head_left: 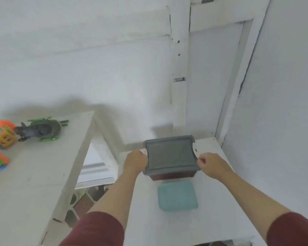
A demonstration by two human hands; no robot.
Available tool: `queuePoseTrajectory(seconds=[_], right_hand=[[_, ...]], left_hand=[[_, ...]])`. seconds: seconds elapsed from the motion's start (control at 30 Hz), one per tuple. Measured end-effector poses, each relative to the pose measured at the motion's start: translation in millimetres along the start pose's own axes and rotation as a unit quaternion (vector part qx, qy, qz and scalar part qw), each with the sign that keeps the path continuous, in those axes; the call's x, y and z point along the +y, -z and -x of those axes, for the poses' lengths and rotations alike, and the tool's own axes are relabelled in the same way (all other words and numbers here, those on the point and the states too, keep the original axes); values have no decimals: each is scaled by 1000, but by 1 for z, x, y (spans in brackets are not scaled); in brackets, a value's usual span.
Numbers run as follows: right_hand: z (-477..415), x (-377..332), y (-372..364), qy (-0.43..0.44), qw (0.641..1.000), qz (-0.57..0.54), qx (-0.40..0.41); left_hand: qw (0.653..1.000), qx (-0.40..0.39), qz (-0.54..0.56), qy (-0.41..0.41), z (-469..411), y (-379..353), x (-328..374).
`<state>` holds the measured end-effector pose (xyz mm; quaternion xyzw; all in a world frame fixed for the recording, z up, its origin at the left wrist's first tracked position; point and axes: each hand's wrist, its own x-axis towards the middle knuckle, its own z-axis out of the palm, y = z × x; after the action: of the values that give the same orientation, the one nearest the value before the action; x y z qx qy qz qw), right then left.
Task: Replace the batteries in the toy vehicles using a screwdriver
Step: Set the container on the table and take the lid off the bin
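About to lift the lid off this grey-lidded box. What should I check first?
1. Left hand grips the grey lid at its left edge: ok.
2. Right hand pinches the lid's right edge: ok.
3. Lid seated flat on the dark red box: ok.
4. Teal container lies apart from the box, on its near side: ok.
5. Box contents: cannot tell, lid hides them.

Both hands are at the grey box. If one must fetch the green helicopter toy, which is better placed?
Probably the left hand: it holds the grey box on its left side, toward the table where the green helicopter toy lies. The right hand would have to cross over the box.
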<state>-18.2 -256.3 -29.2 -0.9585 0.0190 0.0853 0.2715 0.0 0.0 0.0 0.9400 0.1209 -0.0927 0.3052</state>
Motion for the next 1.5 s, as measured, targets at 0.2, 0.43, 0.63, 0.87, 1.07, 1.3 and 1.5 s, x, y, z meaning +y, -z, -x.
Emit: queuePoseTrajectory(seconds=[0.2, 0.43, 0.63, 0.87, 1.07, 1.3, 1.5], right_hand=[[21, 69, -104, -140, 971, -29, -192], [0, 102, -185, -235, 944, -139, -187], [-14, 112, -201, -269, 930, -207, -144], [-11, 99, -131, -226, 892, -279, -276], [-34, 23, -52, -104, 896, -267, -338], [-62, -92, -2, -3, 908, -301, -291], [-57, -203, 14, 92, 936, -234, -245]], left_hand=[[985, -143, 15, 99, 10, -109, -74], [957, -189, 100, 195, -10, -191, -114], [913, -98, 283, 278, -7, -205, -119], [856, -83, 394, 323, 11, -158, -108], [887, -22, 418, 195, 1, -60, -69], [880, 107, 457, 74, 7, 71, -54], [871, 158, 465, 5, 34, 164, -91]])
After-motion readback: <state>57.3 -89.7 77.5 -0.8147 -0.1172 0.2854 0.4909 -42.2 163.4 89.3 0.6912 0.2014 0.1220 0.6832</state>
